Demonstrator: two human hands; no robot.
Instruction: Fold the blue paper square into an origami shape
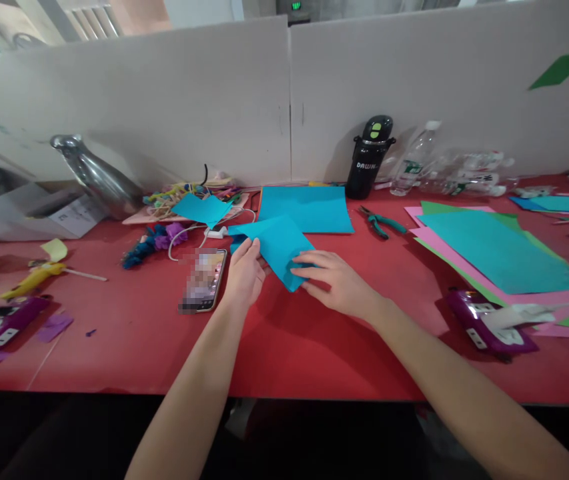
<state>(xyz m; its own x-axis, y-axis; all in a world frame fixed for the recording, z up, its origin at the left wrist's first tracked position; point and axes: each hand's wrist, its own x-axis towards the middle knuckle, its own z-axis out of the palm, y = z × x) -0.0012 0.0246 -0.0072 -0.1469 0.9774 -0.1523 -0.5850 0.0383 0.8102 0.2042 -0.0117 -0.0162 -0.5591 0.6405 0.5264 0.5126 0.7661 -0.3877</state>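
Observation:
Between my hands, tilted above the red tabletop, is a folded sheet of blue paper [280, 245]. My left hand [247, 272] grips its left edge, with the thumb on top and the fingers partly hidden beneath. On the paper's right side lies my right hand [335, 281], its fingers stretched out and slightly apart against the surface near the lower corner. Just behind is a flat blue sheet [309, 207], and a smaller blue piece [203, 209] rests on a pile of craft bits to the left. A smartphone [205, 280] lies beside my left wrist.
Green-handled pliers [383, 223] lie right of the sheets. A black bottle [370, 159], plastic bottles [414, 160] and a steel flask [95, 175] stand along the partition. Coloured paper [509, 250] and a purple power strip [484, 327] sit at right; a yellow glue gun [39, 275] at left.

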